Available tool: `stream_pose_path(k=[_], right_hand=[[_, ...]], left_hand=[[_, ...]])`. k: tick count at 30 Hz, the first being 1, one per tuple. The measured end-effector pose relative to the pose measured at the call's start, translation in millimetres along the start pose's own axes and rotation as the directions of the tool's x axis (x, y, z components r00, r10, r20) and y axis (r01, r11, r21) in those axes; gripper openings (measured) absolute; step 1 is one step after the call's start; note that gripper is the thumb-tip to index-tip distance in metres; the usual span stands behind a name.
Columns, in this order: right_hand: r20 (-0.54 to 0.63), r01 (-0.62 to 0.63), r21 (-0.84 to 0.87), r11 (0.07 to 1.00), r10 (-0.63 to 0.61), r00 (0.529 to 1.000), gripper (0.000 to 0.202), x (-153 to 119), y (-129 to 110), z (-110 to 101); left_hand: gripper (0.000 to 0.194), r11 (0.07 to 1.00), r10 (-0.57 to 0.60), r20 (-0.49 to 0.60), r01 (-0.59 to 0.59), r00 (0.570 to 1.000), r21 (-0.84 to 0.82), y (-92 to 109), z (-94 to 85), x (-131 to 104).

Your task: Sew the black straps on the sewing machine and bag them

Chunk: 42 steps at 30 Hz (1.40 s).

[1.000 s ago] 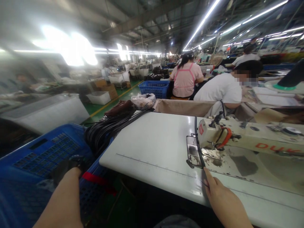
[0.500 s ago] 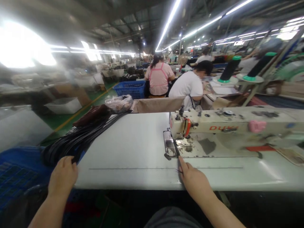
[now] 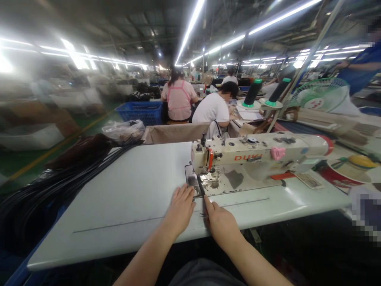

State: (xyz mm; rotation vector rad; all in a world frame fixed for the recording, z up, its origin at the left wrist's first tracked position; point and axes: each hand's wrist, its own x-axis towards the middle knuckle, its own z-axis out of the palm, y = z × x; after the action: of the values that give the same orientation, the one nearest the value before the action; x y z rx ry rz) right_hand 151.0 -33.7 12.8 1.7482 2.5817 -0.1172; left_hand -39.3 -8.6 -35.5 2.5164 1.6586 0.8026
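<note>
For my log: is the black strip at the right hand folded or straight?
Straight: the black strip runs visibly unfolded from right hand to sewing machine.

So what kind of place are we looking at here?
It looks like a sewing workshop or garment-type factory floor: a sewing machine on the white table, cones of black thread behind it, and people seated at work stations under long strip lights.

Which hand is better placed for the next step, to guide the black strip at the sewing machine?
Probably the right hand: its index finger meets the near end of the black strip. The left hand lies just beside it.
</note>
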Motion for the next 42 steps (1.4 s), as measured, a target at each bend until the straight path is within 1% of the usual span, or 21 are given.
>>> stream_pose_path(k=[2, 5, 10, 15, 19, 23, 29, 37, 42], right_hand=[[0.002, -0.001, 0.017, 1.0, 0.001, 1.0, 0.062, -0.9, 0.7, -0.1], [-0.021, -0.007, 0.082, 0.997, 0.009, 1.0, 0.063, -2.3, 3.3, 2.1], [-0.088, 0.017, 0.152, 0.988, -0.003, 0.996, 0.055, -2.6, 9.9, 9.0], [-0.115, 0.035, 0.166, 0.985, -0.016, 0.993, 0.05, -1.3, 13.2, 12.0], [-0.129, 0.056, 0.202, 0.978, -0.03, 0.991, 0.049, -1.6, 15.5, 13.1], [-0.186, 0.077, 0.254, 0.964, -0.029, 0.982, 0.046, -1.2, 19.3, 18.7], [-0.308, 0.147, 0.308, 0.94, -0.048, 0.95, 0.04, 0.0, 25.3, 28.0], [-0.429, 0.238, 0.405, 0.883, -0.046, 0.902, 0.031, 1.2, 32.8, 30.8], [-0.512, 0.316, 0.434, 0.843, -0.058, 0.857, 0.025, -0.9, 34.5, 30.1]], left_hand=[[0.046, 1.0, 0.03, 0.016, -0.03, 0.999, 0.001, 12.2, 7.4, 9.1], [0.044, 0.999, 0.048, 0.008, -0.048, 0.999, 0.013, 18.9, 12.0, 15.0], [0.043, 0.994, 0.092, -0.022, -0.09, 0.996, 0.068, 22.4, 10.7, 12.0], [0.047, 0.991, 0.065, 0.002, -0.064, 0.998, 0.118, 26.3, 7.4, 12.5], [0.05, 0.99, 0.049, 0.015, -0.051, 0.999, 0.129, 25.3, 7.7, 13.4], [0.051, 0.989, 0.047, 0.022, -0.049, 0.999, 0.14, 23.1, 9.6, 12.7], [0.051, 0.98, 0.058, 0.034, -0.063, 0.998, 0.19, 21.8, 11.6, 12.9], [0.052, 0.981, 0.05, 0.017, -0.052, 0.999, 0.188, 21.4, 13.7, 13.2], [0.057, 0.979, 0.041, 0.059, -0.051, 0.997, 0.198, 19.9, 13.6, 15.6]])
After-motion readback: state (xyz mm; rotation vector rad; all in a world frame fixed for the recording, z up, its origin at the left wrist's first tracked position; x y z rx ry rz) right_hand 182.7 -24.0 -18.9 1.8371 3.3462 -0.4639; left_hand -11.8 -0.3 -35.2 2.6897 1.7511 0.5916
